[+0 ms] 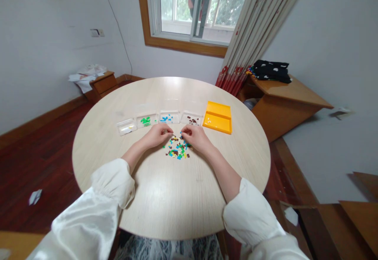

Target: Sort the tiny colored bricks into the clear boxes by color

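Note:
A loose pile of small plastic building bricks (177, 152) in green, blue, yellow, brown and white lies on the round table (171, 197). At the pile's far left edge, my left hand (158, 135) is closed in a pinch; what its fingertips hold is too small to make out. My right hand (195, 137) pinches at the pile's far right edge, with a small blue brick (181, 133) showing at its fingertips. Beyond my hands stand clear boxes: one with green bricks (145, 121), one with blue bricks (167, 118) and one with brown bricks (193, 121).
Another clear box (126, 127) with a few pale and yellow bits stands at the row's left end. An open yellow case (217, 128) with several white bits lies at the right end. Behind the table are a window, a curtain (245, 39) and a wooden cabinet (283, 94).

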A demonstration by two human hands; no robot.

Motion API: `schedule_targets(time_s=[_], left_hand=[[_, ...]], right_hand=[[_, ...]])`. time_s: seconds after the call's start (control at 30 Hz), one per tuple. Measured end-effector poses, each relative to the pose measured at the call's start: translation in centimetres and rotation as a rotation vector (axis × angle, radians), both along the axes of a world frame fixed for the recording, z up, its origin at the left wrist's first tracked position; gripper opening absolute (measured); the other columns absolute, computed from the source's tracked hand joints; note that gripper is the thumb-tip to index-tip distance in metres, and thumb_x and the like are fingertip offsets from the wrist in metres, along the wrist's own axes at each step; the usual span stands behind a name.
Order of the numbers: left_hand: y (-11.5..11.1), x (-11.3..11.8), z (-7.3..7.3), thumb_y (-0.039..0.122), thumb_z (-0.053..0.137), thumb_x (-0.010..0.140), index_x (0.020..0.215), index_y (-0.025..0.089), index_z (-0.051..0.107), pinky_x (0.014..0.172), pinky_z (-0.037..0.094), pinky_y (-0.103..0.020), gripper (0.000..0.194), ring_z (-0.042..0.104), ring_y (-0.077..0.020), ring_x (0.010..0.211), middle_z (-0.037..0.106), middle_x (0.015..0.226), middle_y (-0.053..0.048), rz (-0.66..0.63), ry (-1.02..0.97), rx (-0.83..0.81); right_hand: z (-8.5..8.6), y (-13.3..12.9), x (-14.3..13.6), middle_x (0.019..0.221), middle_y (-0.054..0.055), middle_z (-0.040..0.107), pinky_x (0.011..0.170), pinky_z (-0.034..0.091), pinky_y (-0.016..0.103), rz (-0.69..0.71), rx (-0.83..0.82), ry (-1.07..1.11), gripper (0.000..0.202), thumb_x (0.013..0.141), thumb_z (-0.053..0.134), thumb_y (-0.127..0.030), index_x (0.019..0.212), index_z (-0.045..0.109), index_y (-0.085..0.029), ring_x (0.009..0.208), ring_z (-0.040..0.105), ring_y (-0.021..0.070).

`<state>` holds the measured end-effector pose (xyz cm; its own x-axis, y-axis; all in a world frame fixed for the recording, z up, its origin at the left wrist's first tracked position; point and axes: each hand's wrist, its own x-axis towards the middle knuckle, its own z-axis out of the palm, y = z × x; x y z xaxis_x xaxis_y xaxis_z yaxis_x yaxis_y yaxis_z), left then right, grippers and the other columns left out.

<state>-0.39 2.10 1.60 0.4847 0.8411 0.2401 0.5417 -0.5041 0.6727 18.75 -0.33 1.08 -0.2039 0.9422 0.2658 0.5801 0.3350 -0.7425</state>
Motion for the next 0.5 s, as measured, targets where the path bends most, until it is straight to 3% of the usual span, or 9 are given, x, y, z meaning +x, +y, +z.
schedule_targets(time_s=[0.13,0.3,0.5], left_hand=[[-0.46,0.32,0.10,0.018,0.057,0.069,0.069,0.016,0.068,0.067,0.040,-0.026,0.011,0.049,-0.0124,0.063,0.060,0.067,-0.002,-0.093,0.013,-0.047],[-0.64,0.24,0.37,0.024,0.063,0.065,0.064,0.015,0.067,0.061,0.037,-0.025,0.009,0.048,-0.0122,0.060,0.059,0.062,-0.002,-0.099,0.087,-0.104],[-0.74,0.06,0.55,0.024,0.061,0.067,0.067,0.016,0.068,0.060,0.038,-0.025,0.011,0.051,-0.0132,0.060,0.063,0.065,-0.003,-0.125,0.130,-0.163]], right_hand=[[-0.14,0.37,0.24,0.072,0.001,0.065,0.067,0.045,0.025,-0.038,0.046,0.002,0.009,0.071,0.059,-0.010,0.076,0.065,-0.015,0.066,0.056,0.0117],[-0.19,0.67,0.58,0.081,0.003,0.063,0.073,0.044,0.027,-0.073,0.119,-0.025,0.019,0.072,0.058,-0.009,0.087,0.066,-0.015,0.074,0.056,0.0132],[-0.01,0.58,0.64,0.076,0.003,0.060,0.071,0.043,0.026,-0.079,0.117,-0.088,0.013,0.072,0.059,-0.009,0.080,0.066,-0.015,0.072,0.053,0.0130]])
